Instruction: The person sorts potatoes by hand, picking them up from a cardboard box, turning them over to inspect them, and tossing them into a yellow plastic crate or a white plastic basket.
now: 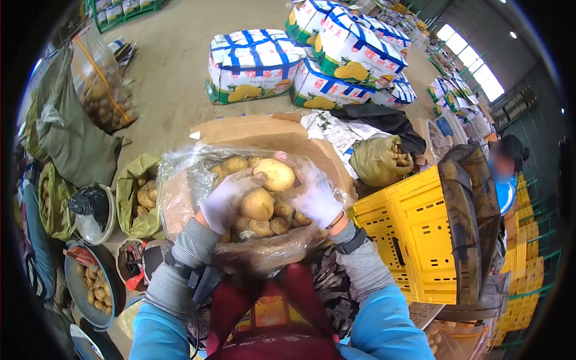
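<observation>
An open clear plastic bag (180, 165) full of potatoes sits in front of me, inside a cardboard box (240, 128). My left hand (230, 199), in a whitish glove, curls around the left side of a large round potato (257, 204). Just above it is a pale, large potato (276, 175). Gloved as well, my right hand (317, 193) is closed against that pale potato's right side, its fingertips partly hidden near the plastic. Smaller potatoes (279, 225) lie below both hands.
Yellow plastic crates (414, 231) stand close on my right. Sacks of potatoes (139, 198) and a blue tub (93, 288) are on my left. Printed white packs (255, 66) are stacked ahead. A green sack (379, 161) lies beyond the box; another person (507, 174) is at far right.
</observation>
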Available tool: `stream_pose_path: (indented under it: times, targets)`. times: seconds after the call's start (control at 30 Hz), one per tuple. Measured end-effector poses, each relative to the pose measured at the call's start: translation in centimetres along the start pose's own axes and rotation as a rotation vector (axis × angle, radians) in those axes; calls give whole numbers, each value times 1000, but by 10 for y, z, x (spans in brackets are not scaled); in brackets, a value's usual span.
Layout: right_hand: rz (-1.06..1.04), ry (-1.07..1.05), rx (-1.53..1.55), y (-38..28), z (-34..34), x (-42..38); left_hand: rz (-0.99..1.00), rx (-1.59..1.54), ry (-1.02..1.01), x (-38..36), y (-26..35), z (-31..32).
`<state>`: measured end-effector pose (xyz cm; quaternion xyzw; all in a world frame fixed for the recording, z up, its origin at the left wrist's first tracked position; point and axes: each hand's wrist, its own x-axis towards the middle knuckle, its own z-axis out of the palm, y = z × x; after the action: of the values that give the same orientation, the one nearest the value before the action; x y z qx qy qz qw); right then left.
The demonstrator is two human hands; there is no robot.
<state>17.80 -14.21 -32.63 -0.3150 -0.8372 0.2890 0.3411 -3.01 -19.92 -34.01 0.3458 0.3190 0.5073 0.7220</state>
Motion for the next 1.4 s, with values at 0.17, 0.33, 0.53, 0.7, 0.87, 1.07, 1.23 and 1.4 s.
stream_pose_path:
  times: [0.17, 0.33, 0.53, 0.7, 0.87, 1.07, 1.23, 1.4]
  targets:
    - [-58, 162, 133, 4, 1, -26, -24, -41, -21, -9, 8, 31]
    - [-140, -27, -426, -6, 6, -13, 38, 201, 40, 13, -15, 13]
    - [634, 157, 1435, 23, 2, -9, 94, 124, -5, 5, -2, 11]
    - [545, 121, 1851, 45, -2, -11, 11, -192, 244, 13, -14, -13]
    - [485, 50, 1846, 23, -11, -11, 412, 505, 326, 14, -34, -43]
    - [269, 449, 1072, -81, -107, -83, 195, -64, 323, 31, -32, -56]
    - [-253, 1045, -350, -207, -235, -231, 125, -32, 341, 35, -33, -62]
    - [-339, 1352, -1781, -312, -409, -366, 49, -17, 372, 34, -31, -51]
